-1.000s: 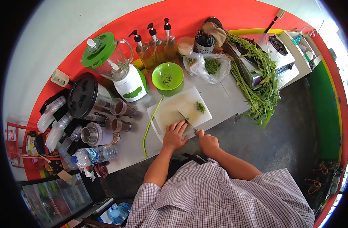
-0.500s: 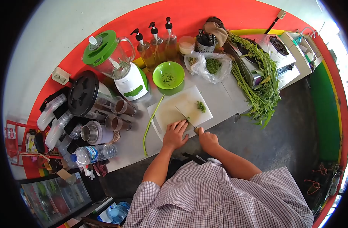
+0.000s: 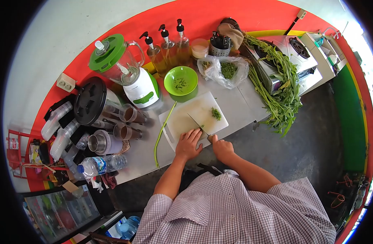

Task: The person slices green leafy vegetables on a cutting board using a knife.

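Note:
My right hand (image 3: 223,148) is closed round the handle of a kitchen knife (image 3: 194,120), whose blade lies diagonally over the white cutting board (image 3: 176,122). Beside the blade, my left hand (image 3: 189,144) presses its bent fingers down on the board. A bit of green shows at its fingertips; what lies under them is hidden. Finely cut greens (image 3: 215,114) form a small heap on the board's right side. One long green stem (image 3: 163,131) stretches along the board's left edge onto the table. Behind the board, a green bowl (image 3: 181,81) holds a few cut green pieces.
A blender (image 3: 133,83), pump bottles (image 3: 169,51) and a plastic bag of greens (image 3: 235,77) line the back. Leafy stalks (image 3: 282,85) hang over the stove (image 3: 304,61) at right. Brown cups (image 3: 127,132), a steel tumbler (image 3: 99,142) and a water bottle (image 3: 101,166) crowd the left.
The whole view has shifted very slightly. Both hands and the knife stay in nearly the same place on the board.

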